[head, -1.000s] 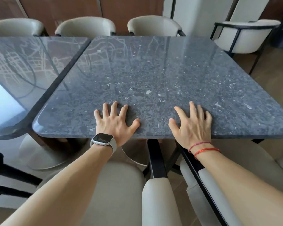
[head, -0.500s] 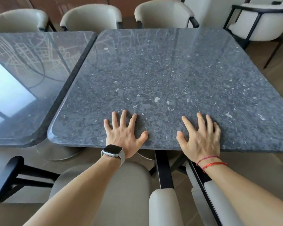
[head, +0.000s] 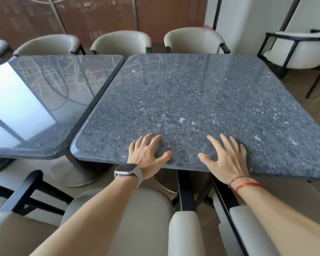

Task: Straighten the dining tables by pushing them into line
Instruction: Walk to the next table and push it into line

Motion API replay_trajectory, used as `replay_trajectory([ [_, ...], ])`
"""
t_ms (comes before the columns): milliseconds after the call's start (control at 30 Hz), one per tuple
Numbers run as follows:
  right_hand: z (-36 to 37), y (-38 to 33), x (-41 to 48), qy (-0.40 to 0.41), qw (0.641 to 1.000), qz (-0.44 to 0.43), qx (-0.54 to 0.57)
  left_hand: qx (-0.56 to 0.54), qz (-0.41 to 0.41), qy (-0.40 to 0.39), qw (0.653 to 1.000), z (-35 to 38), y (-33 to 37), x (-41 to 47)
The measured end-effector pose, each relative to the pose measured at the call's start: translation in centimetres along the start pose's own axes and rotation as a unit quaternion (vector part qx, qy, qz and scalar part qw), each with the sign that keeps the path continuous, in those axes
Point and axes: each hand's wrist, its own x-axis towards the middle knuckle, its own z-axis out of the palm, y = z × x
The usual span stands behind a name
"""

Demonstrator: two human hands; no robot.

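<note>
Left hand (head: pixel 147 154) and right hand (head: pixel 227 157) are lying flat with fingers spread and straight, gripping nothing, palms pressing down on the near edge of the speckled grey table (head: pixel 192 93), which is stretching away ahead of the fingertips. The second table (head: pixel 44 108) is sitting just left of the left hand's table, and I can't tell if the edges are touching. Beige chairs (head: pixel 118 218) are sitting under both wrists.

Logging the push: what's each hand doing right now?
Left hand: open, spread flat on the dark speckled stone tabletop.
Right hand: open, flat on the same tabletop.
</note>
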Motion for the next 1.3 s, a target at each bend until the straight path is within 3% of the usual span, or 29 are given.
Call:
replay_trajectory([
  [133, -4.3, -0.9, -2.7, -0.014, 0.995, -0.028, 0.096, -0.168, 0.000, 0.014, 0.986, -2.0, 0.9, -4.2],
  [267, -9.1, -2.0, -5.8, -0.036, 0.969, -0.041, 0.243, -0.394, -0.013, 0.014, 0.919, -5.7, 2.9, -9.0],
  [367, -13.2, -3.3, -8.9, -0.040, 0.936, -0.006, 0.351, -0.474, 0.008, 0.009, 0.880, -8.8, 5.0, -13.7],
  [533, -19.9, -5.1, -14.0, -0.051, 0.902, 0.011, 0.428, -0.538, 0.039, 0.022, 0.842, -13.6, 7.7, -20.3],
  [900, -31.7, -8.7, -25.8, -0.052, 0.838, 0.041, 0.541, -0.599, 0.064, 0.066, 0.795, -24.2, 10.1, -33.2],
  [1167, -35.9, -9.7, -31.8, -0.052, 0.799, 0.015, 0.598, -0.635, 0.060, 0.089, 0.765, -27.2, 11.1, -40.8],
  [1300, -36.6, -10.2, -32.9, -0.073, 0.778, -0.001, 0.623, -0.629, 0.060, 0.104, 0.768, -28.1, 11.6, -42.9],
])
